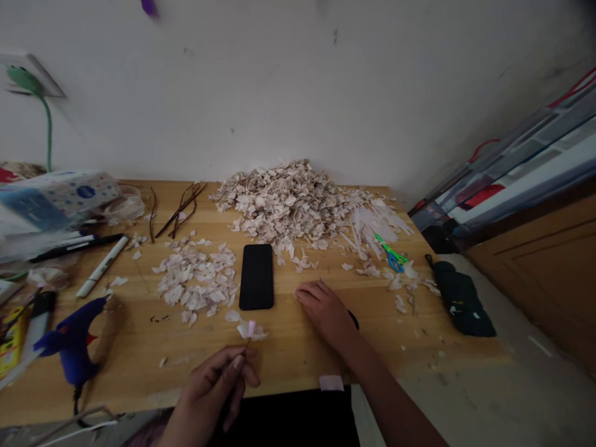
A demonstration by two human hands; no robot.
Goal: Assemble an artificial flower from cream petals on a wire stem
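Right of the phone [256, 276], the right hand [326, 310] hides most of a black thing [354, 319]. Far left, a box [56, 198] is blurry.

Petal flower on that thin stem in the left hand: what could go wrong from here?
1. The left hand pinches the petal flower by its thin stem with fingertips only, so it could wobble or shed petals.
2. The right hand lies near loose petals; a sweep might scatter them.
3. The glue gun sits close to the front edge of the table and might get knocked off.
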